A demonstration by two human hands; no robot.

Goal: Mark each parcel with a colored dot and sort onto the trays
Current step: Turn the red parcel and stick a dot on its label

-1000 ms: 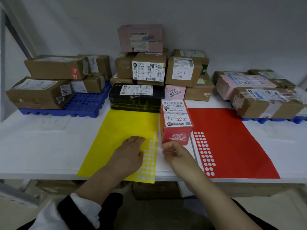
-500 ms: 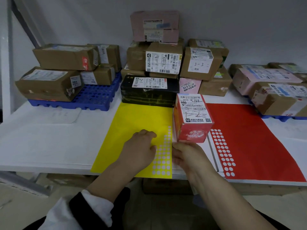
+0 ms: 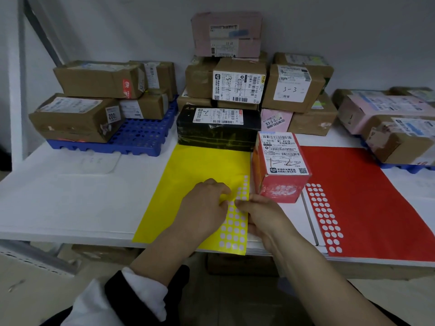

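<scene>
Head view: my left hand [image 3: 204, 203] rests relaxed on the yellow dot sheet [image 3: 195, 165]; my right hand [image 3: 263, 215] touches its dots, grip I cannot tell. The red parcel [image 3: 280, 165] stands just right of the sheet on the worktop [image 3: 70, 196], and a black parcel [image 3: 211, 137] sits at its far edge.

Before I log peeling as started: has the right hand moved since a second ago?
Yes, the right hand went left, from the base of the red box onto the dotted edge of the yellow sheet.

The right hand [image 3: 261, 215] no longer holds the red parcel [image 3: 281, 168]. Its fingertips now meet the left hand [image 3: 204, 205] on the yellow dot sheet [image 3: 202, 165] near the worktop's front edge.
</scene>
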